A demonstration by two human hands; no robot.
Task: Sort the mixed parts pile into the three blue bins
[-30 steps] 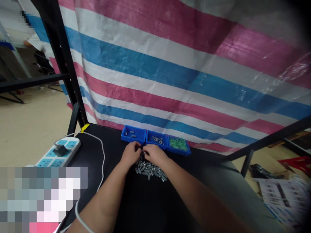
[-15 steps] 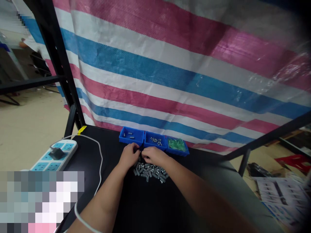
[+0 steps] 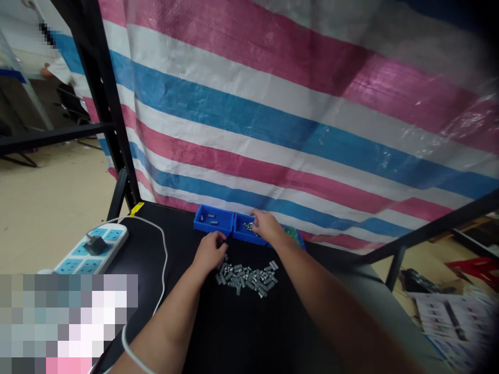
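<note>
My right hand (image 3: pixel 265 226) reaches over the middle blue bin (image 3: pixel 244 237), which holds small metal pieces (image 3: pixel 248 226); its fingers bend down at them, and I cannot make out what they hold. My left hand (image 3: pixel 211 250) is at the upper left of a pile of grey metal parts (image 3: pixel 249 279) on the black table. Its fingers are curled together, and anything in them is too small to name. The left blue bin (image 3: pixel 212 227) holds a few grey cylinders. My right forearm partly covers the right bin with green contents (image 3: pixel 291 234).
A white power strip (image 3: pixel 113 249) with a black plug lies at the table's left, its white cable (image 3: pixel 164 244) running beside my left forearm. A striped sheet (image 3: pixel 241 130) hangs behind the bins. Black frame posts (image 3: pixel 113 135) stand at the sides.
My right hand has moved away from my left hand, up and to the right, to the middle bin. My left hand stays near the pile. The view has shifted slightly.
</note>
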